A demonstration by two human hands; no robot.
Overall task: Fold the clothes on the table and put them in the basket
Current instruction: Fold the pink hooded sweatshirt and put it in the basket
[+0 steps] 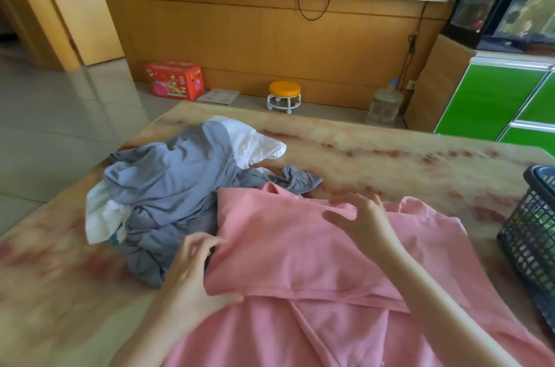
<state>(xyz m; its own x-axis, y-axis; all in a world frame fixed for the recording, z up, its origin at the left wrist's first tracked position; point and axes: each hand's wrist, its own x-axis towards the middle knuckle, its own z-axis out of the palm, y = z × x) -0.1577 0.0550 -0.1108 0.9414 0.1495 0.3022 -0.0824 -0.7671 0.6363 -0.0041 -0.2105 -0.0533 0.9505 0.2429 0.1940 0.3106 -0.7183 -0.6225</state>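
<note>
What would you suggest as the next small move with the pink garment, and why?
Probably smooth the fold flat. The left hand pinches the pink garment at its left edge, where a flap already lies turned over the body, and the right hand is spread open over the rumpled upper part. Sweeping that palm across would likely set the crease before the next fold.

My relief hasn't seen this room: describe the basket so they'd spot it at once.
Start at the marble-patterned table and follow it to its right edge, past the pink garment. The basket stands there, cut off by the frame: dark plastic with open grid walls, the only rigid thing on the tabletop.
</note>
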